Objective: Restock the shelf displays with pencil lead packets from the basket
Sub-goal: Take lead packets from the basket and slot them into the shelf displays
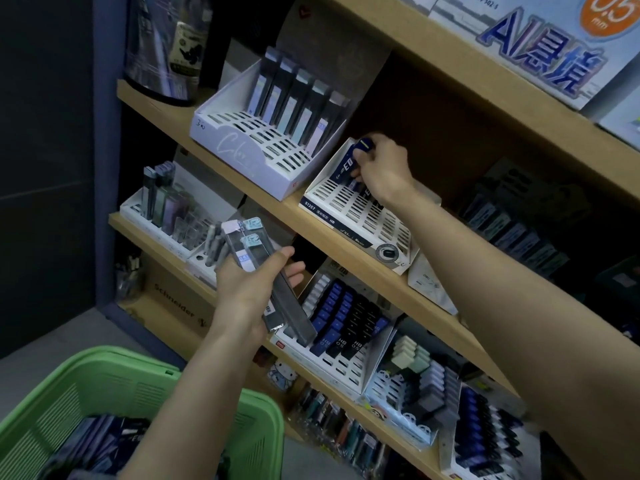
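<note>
My right hand grips a dark blue lead packet and holds it upright at the back row of a white slotted display tray on the second shelf. My left hand holds a bundle of long grey lead packets with pale blue and pink tops, in front of the shelf below. The green basket sits at the bottom left, with several dark packets inside.
Another white tray with a row of grey packets stands left of the slotted tray. Lower shelves carry trays of blue and black HB leads and erasers. A large 0.5 mm box sits on the top shelf.
</note>
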